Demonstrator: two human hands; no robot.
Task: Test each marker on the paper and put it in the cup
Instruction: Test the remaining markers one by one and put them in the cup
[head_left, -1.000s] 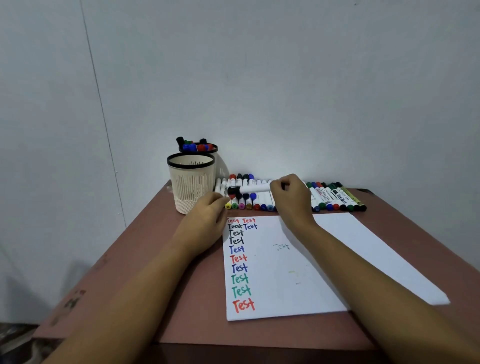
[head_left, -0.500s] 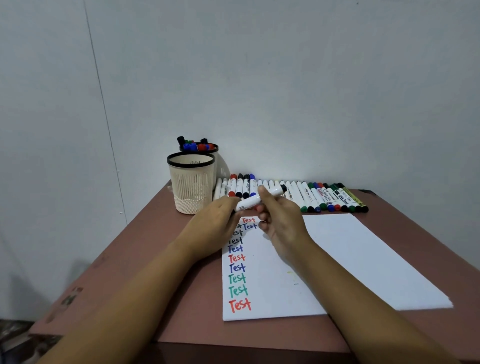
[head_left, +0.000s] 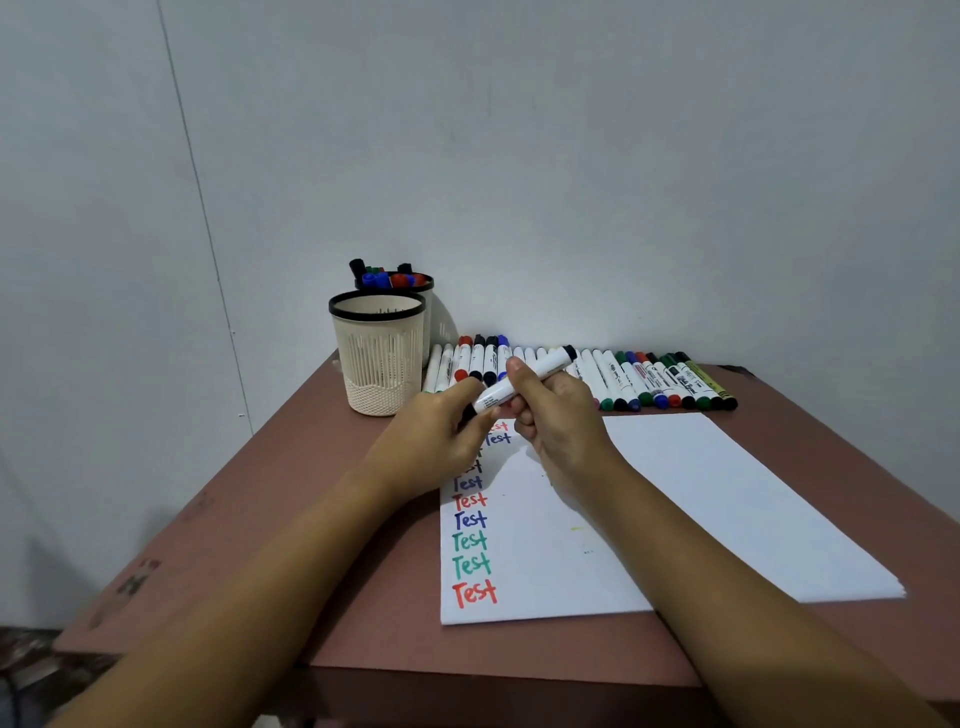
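My right hand (head_left: 558, 415) grips a white marker (head_left: 540, 371) with black ends, held slanted above the top of the paper (head_left: 701, 509). My left hand (head_left: 436, 441) pinches the marker's lower black cap end. The paper carries a column of "Test" words in red, blue, green and black down its left side. A row of several markers (head_left: 623, 382) lies along the wall behind the paper. A cream mesh cup (head_left: 378, 358) with a black rim stands at the back left. A second cup (head_left: 410, 285) behind it holds several markers.
The brown table (head_left: 291, 519) ends against a grey wall at the back. Its left and front edges drop off to the floor. Bare tabletop lies left of the paper and in front of the cups.
My right hand lifted a marker out of the row and brought it toward me over the paper. My left hand came up from the table to pinch the marker's cap end.
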